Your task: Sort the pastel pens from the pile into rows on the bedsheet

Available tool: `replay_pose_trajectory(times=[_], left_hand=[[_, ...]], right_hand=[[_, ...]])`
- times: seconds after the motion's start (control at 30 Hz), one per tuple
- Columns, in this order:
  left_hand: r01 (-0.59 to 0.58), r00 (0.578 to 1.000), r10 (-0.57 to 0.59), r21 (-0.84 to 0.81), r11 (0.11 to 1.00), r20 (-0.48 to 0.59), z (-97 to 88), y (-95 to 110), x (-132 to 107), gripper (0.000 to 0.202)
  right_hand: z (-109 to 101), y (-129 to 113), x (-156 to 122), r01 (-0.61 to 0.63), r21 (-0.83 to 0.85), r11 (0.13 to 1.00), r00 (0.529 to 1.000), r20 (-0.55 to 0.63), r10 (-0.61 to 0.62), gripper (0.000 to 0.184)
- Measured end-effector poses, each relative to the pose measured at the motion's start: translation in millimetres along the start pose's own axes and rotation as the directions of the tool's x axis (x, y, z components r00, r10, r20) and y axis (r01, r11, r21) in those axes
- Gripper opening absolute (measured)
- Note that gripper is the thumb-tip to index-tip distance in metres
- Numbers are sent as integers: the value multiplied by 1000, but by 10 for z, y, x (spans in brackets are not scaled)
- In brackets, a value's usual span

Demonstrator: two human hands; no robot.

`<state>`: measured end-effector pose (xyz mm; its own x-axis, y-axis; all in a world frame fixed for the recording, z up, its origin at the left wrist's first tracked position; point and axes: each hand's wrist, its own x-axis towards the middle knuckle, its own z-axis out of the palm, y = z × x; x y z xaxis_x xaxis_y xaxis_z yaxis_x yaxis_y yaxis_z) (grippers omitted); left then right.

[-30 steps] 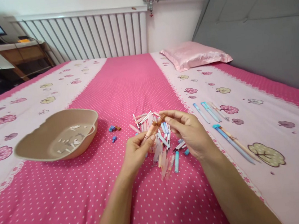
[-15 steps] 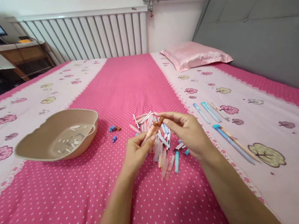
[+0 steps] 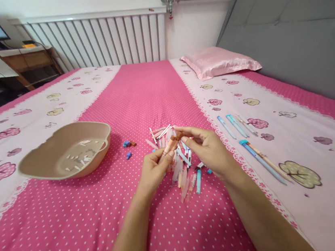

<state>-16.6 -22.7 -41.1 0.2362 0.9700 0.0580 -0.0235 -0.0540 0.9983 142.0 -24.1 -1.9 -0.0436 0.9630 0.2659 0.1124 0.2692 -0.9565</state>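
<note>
Over a heap of loose pen parts (image 3: 182,176), my left hand (image 3: 153,168) pinches a peach pen barrel (image 3: 170,144) between thumb and fingers. My right hand (image 3: 211,150) is closed on a small brown pen cap piece (image 3: 178,135) at the barrel's upper end. The two pieces touch; whether they are joined I cannot tell. The heap under my hands has clear pinkish tubes, thin white refills with dark tips and a light blue barrel (image 3: 198,182). My fingers hide part of it.
Left stands a beige basin (image 3: 41,171) with small white pieces inside. Small blue and brown parts (image 3: 127,144) lie between basin and heap. Several pens (image 3: 265,162) rest at right on the bedspread. A pink pillow (image 3: 219,61) lies farther back, by the grey headboard (image 3: 293,32).
Both hands stay almost in place, with the right fingers shifting slightly around the brown piece. The whole view moves very slightly.
</note>
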Motion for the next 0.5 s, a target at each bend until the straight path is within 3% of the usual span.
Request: replay_pose_trajectory(times=[0.23,0.4,0.5], left_hand=[[26,1000,-27,-54,998,-4,6,24,-20,40],[57,998,-59,-94,994,-18,26,54,-27,40],[56,998,-59,-105,993,-22,31,60,-19,41]], right_hand=[[6,-49,11,-206,195,959,970,-91,227,41],[-11,-56,65,-299,543,785,918,-59,391,36],[-17,-37,83,-331,648,686,902,4,431,43]])
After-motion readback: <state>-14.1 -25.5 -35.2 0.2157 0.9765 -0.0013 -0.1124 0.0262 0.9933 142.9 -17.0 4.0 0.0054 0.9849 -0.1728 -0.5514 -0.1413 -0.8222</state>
